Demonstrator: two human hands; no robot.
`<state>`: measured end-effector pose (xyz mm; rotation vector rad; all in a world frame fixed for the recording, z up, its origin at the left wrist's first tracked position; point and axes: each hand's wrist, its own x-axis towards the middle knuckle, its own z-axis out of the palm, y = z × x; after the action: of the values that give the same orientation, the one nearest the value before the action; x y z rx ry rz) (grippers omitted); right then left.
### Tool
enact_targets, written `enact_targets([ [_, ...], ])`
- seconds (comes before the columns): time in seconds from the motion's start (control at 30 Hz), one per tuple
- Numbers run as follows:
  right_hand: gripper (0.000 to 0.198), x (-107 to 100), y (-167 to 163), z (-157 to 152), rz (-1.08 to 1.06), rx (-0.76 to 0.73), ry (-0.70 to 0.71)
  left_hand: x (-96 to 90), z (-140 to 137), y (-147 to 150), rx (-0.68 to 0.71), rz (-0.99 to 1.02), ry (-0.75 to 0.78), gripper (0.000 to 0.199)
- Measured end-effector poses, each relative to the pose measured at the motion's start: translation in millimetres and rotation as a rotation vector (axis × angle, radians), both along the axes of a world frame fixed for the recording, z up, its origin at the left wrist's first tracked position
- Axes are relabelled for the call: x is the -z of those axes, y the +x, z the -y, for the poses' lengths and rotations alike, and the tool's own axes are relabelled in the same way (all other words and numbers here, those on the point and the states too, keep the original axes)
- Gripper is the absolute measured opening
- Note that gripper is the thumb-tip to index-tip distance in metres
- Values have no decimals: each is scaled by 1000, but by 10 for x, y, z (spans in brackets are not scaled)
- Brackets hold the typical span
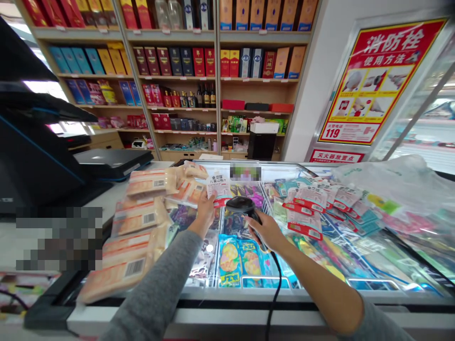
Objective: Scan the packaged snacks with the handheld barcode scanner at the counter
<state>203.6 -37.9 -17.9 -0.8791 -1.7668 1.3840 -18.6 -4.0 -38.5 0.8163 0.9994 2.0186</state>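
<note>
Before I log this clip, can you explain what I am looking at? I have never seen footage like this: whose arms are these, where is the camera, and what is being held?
There is one picture, taken by a camera worn on a person's head, looking forward and down. The two arms reaching in from the bottom edge are that person's own; there is no machine arm here.

The left hand holds up a small white and red packet by its lower edge. The right hand grips a black handheld scanner, whose cable hangs down toward the camera.

Below them is a glass-topped freezer chest with colourful packs inside. On its glass lie a heap of peach-coloured packets at the left, a spread of white and red packets at the right, and a clear plastic bag beyond those. Shelves of boxes stand behind.
</note>
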Motion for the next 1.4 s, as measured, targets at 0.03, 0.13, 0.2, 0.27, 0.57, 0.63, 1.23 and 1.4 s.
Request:
enact_targets([
  [0.03, 42, 1, 2, 5, -6, 6, -4, 1, -3, -6, 6, 23, -3, 53],
  [0.13, 45, -2, 13, 16, -30, 2, -27, 23, -25, -35, 8, 93, -6, 45],
  [0.2, 47, -8, 19, 21, -37, 2, -35, 51, -48, -55, 1, 136, -11, 41],
  [0.27, 48, -6, 21, 22, -43, 5, -34, 77, -69, -68, 0, 169, -14, 39],
  [0.57, 45, 98, 31, -52, -136, -3, -104, 60, -57, -60, 6, 199, -3, 32],
  [0.63, 46, 105, 27, -60, -161, 3, -118, 41, -44, -54, 11, 190, -7, 34],
  [1.23, 46, 40, 4, -44, -130, 10, -126, 19, -13, -61, 4, 133, -50, 41],
  [1.4, 46, -16, 4, -50, -145, 61, -90, -2, 21, -74, 27, 38, -40, 55],
])
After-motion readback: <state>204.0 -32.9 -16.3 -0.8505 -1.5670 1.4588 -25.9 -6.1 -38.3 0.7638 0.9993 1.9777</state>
